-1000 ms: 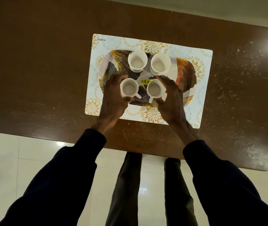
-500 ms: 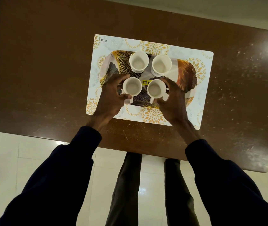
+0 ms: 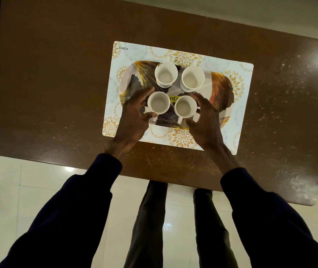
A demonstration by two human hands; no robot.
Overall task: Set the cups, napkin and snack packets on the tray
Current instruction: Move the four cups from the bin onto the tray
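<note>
Several white cups stand on an oval tray (image 3: 223,91) with a gold leaf pattern. The near left cup (image 3: 158,102) is gripped by my left hand (image 3: 135,117), fingers wrapped round its left side. My right hand (image 3: 205,120) grips the near right cup (image 3: 184,107) from its right side. Both near cups have their handles pointing towards me. Two more cups, the far left cup (image 3: 166,74) and the far right cup (image 3: 193,78), stand free behind them. No napkin or snack packets are in view.
The tray rests on a white placemat (image 3: 135,53) with gold flower prints, on a brown wooden table (image 3: 57,74). A yellow price sticker (image 3: 174,98) shows on the tray between the near cups. My legs and a pale tiled floor lie below the table's near edge.
Both hands have stayed on the two near cups. The left cup has shifted slightly to the right along the tray; the right cup has barely moved.
</note>
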